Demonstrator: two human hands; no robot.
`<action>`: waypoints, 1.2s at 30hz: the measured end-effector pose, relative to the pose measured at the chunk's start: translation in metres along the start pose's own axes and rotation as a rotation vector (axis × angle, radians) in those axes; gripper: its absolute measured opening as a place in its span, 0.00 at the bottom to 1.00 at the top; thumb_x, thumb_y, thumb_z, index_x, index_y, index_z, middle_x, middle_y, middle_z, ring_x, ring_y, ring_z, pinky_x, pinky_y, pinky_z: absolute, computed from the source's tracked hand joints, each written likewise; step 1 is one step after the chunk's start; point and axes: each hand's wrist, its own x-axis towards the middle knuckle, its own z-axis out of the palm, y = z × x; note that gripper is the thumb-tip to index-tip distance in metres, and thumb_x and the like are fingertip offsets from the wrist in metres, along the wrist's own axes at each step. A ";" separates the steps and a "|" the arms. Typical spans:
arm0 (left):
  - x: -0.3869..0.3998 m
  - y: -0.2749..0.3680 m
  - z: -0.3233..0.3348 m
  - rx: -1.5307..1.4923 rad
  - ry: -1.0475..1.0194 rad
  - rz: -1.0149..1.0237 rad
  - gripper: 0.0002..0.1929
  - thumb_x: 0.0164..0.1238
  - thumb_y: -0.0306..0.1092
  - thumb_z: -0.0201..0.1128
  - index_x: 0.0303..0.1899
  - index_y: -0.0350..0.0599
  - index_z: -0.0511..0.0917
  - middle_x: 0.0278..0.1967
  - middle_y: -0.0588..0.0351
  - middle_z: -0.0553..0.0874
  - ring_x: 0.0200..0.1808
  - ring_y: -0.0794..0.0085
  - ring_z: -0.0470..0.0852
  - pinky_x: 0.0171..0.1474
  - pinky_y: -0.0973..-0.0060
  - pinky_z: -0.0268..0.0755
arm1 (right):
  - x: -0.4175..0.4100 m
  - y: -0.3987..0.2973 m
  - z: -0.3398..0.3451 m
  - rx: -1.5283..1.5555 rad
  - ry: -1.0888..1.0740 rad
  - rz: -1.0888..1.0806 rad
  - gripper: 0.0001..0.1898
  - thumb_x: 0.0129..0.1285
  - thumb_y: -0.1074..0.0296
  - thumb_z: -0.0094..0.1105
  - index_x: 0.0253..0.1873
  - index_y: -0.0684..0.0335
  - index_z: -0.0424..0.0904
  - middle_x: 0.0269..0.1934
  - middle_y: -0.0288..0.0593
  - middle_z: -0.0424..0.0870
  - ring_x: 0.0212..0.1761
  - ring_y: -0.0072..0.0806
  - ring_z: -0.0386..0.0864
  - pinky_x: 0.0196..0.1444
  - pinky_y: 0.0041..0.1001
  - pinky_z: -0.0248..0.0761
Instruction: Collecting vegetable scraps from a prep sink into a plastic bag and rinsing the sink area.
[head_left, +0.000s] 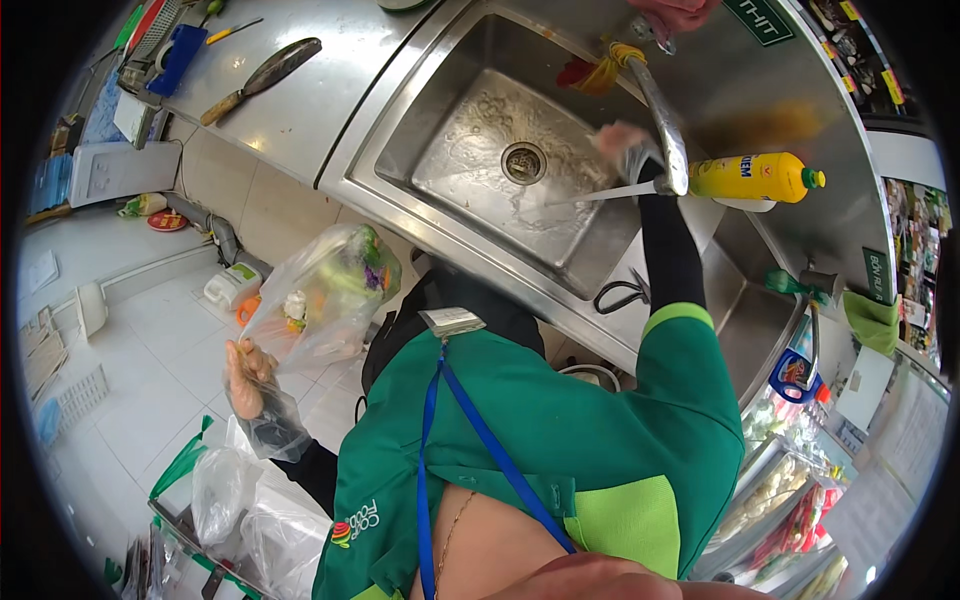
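My left hand (251, 375), in a clear plastic glove, grips the gathered top of a clear plastic bag (315, 300). Green, purple and orange pieces, apparently vegetables, show through the bag, which hangs over the floor beside the sink. My right hand (624, 142), also gloved in clear plastic, is over the right side of the steel sink (465, 135), partly behind the faucet (664, 127). Motion blurs its fingers, so whether they hold anything is unclear. A stream of water (607, 193) runs from the faucet into the basin, towards the drain (523, 163).
A knife with a wooden handle (259, 81) lies on the steel counter (300, 120) at left. Black-handled scissors (622, 292) rest on the sink's right ledge. A yellow bottle (754, 177) lies beside the faucet. Behind my left arm stands a bin with plastic bags (281, 517).
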 end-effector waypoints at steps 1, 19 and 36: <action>-0.001 -0.001 0.002 0.024 0.027 0.000 0.19 0.80 0.50 0.45 0.41 0.43 0.74 0.21 0.67 0.64 0.20 0.80 0.62 0.33 0.79 0.60 | 0.004 -0.002 -0.014 0.309 0.109 0.099 0.08 0.61 0.65 0.54 0.40 0.61 0.79 0.32 0.46 0.80 0.35 0.38 0.81 0.40 0.33 0.77; 0.001 -0.007 0.003 -0.003 0.089 -0.007 0.19 0.79 0.50 0.47 0.41 0.42 0.73 0.22 0.67 0.64 0.21 0.80 0.61 0.31 0.79 0.56 | -0.016 -0.009 0.020 0.886 0.006 0.168 0.11 0.68 0.65 0.53 0.37 0.68 0.77 0.32 0.47 0.82 0.31 0.37 0.81 0.38 0.34 0.78; 0.010 -0.015 -0.016 -0.069 0.120 -0.019 0.18 0.78 0.51 0.50 0.40 0.45 0.75 0.21 0.67 0.67 0.20 0.80 0.62 0.32 0.78 0.59 | -0.082 -0.117 0.168 2.116 0.391 0.762 0.14 0.70 0.62 0.47 0.45 0.67 0.76 0.39 0.50 0.82 0.39 0.45 0.81 0.45 0.41 0.76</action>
